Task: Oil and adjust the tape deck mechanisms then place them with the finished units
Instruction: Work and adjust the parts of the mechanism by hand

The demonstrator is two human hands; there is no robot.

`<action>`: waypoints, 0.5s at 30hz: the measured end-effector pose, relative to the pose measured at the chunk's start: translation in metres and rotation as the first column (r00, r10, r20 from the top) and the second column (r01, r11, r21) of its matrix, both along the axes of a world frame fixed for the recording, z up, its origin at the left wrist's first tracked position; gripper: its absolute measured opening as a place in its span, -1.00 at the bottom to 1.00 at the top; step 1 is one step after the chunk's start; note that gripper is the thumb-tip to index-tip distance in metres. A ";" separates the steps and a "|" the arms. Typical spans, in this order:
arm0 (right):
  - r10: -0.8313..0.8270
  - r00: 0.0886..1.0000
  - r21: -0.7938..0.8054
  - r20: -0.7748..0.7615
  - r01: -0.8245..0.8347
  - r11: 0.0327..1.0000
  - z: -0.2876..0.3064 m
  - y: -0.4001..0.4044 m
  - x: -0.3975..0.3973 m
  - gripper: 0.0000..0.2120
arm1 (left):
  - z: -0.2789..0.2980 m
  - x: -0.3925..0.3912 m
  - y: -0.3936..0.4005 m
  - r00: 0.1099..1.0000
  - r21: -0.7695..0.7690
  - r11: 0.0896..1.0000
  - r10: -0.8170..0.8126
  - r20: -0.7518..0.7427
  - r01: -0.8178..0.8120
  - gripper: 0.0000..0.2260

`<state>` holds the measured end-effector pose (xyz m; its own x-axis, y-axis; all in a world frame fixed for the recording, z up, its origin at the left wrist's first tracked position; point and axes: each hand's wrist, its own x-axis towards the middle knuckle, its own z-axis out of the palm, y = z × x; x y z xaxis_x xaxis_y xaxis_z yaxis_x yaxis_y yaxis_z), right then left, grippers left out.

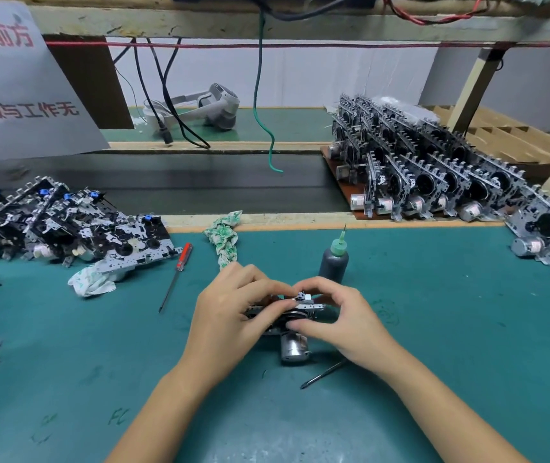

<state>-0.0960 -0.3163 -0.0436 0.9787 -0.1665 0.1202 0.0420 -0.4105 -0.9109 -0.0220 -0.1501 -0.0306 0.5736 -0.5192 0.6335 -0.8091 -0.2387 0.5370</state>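
The desk (434, 329) wears a matt green mat, scuffed in places. Left of the oil bottle (333, 262), dark soft-looking plastic with a green cap and metal needle, lies crumpled printed cloth (225, 240). Right of the bottle, the finished units (434, 182) show bare grey metal and shiny motor cans.

Both hands close around the tape deck mechanism (295, 315) at the middle of the counter (450, 329). Just beyond it, at 12 o'clock, the oil bottle (333, 262) stands upright with its needle tip up. At 11 o'clock a rag (225, 240) and a red-handled screwdriver (177, 275) lie between the hands and the pile of mechanisms (66, 228) at 10 o'clock. A dark tool (323, 374) lies at 5 o'clock, partly under the right wrist. Open green mat stretches toward 3 o'clock up to the standing rows of finished units (434, 182) at 1 to 2 o'clock. A green cable (262, 95) hangs down at 12 o'clock.
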 end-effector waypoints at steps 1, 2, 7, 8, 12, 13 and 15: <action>-0.011 1.000 0.005 -0.005 0.011 1.000 -0.001 0.000 0.000 -0.71 | 0.000 0.000 0.000 1.000 -0.003 1.000 -0.002 0.001 0.002 -0.84; -0.022 1.000 0.010 -0.012 0.022 1.000 -0.002 0.000 0.000 -0.71 | 0.001 0.000 -0.001 1.000 -0.005 1.000 -0.003 0.001 0.003 -0.83; -0.038 0.999 0.013 -0.018 0.039 0.999 -0.001 0.000 0.001 -0.69 | 0.003 0.002 -0.003 0.998 -0.001 1.000 -0.030 -0.051 0.030 -0.83; -0.037 0.999 0.009 -0.009 0.038 0.999 0.000 0.000 0.001 -0.68 | 0.003 0.003 -0.003 0.997 -0.001 0.999 -0.040 -0.059 0.040 -0.85; -0.050 0.999 0.007 0.018 0.049 0.999 0.000 0.000 -0.001 -0.64 | 0.002 0.003 -0.005 0.998 -0.004 0.999 -0.039 -0.058 0.039 -0.87; -0.054 0.998 0.012 0.016 0.054 0.998 -0.001 0.000 -0.001 -0.64 | 0.002 0.003 -0.005 0.998 -0.010 0.999 -0.036 -0.058 0.035 -0.84; -0.052 0.999 0.011 0.009 0.051 0.999 -0.001 0.000 -0.001 -0.66 | 0.001 0.003 -0.006 0.997 -0.024 0.999 -0.033 -0.064 0.031 -0.80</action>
